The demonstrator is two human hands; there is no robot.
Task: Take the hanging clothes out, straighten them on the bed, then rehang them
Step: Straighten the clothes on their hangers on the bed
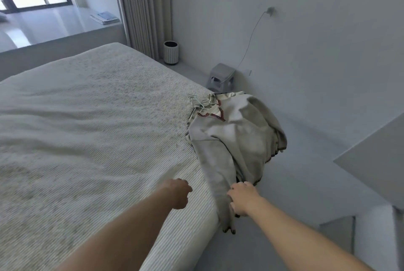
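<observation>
A pile of pale grey clothes (pixel 236 137) with red stitching at the neckline lies over the right edge of the bed (pixel 91 131) and hangs down toward the floor. Wire hangers (pixel 196 101) stick out of the pile's top end on the bedspread. My right hand (pixel 241 198) grips the lower hanging part of the fabric beside the bed's corner. Above the bedspread near that same edge, my left hand (pixel 180 193) hovers with fingers curled, holding nothing and a little left of the cloth.
A grey stool (pixel 220 77) with a cable running to a wall plug stands behind the clothes. A small ribbed bin (pixel 171 52) sits by the curtain (pixel 142 6). A window ledge with magazines (pixel 105 17) runs behind the bed. A white furniture edge (pixel 371 150) juts in at right.
</observation>
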